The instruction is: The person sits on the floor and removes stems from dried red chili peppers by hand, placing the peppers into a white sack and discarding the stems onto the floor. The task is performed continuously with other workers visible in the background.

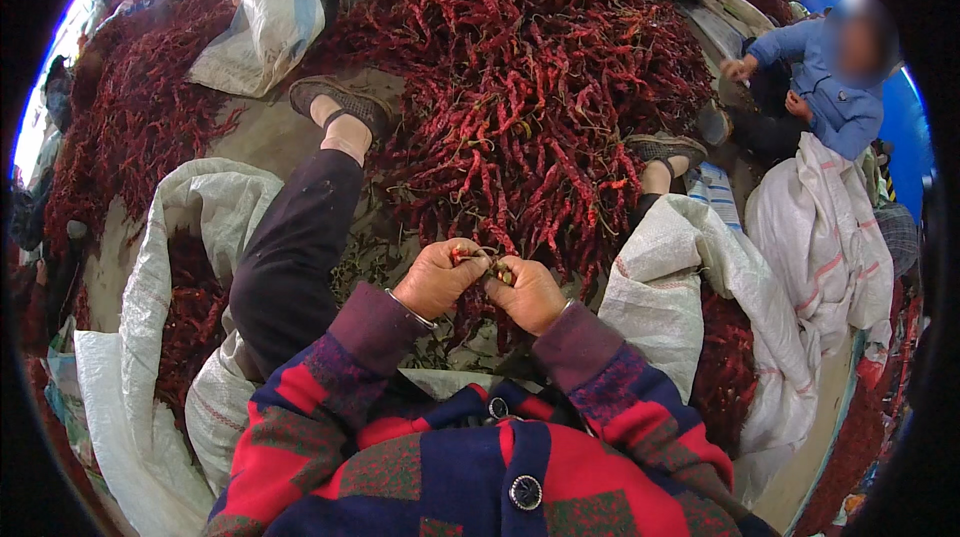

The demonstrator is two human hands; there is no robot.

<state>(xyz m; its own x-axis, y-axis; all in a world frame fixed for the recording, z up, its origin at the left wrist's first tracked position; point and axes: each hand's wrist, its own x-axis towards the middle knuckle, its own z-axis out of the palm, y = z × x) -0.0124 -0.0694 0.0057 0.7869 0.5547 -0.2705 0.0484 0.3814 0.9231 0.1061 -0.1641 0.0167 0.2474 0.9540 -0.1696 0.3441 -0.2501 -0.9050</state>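
My left hand (437, 280) and my right hand (529, 298) meet in front of my lap. Between the left thumb and fingers shows a small red piece of chili pepper (456, 255) with a pale stem. The right hand pinches chili stems (504, 275) with greenish-brown ends. Dark red peppers hang below the hands, and which hand bears them cannot be told. Just beyond, a large heap of dried red chili peppers (517, 116) spreads between my feet. Loose stems (367, 259) litter the floor near my left knee.
An open white woven sack (142, 297) holding red peppers (191, 319) stands at my left; another sack (652, 274) with peppers (724, 364) is at my right. A further sack (274, 19) lies on the floor ahead left. A person in a blue jacket (814, 79) sits at the right.
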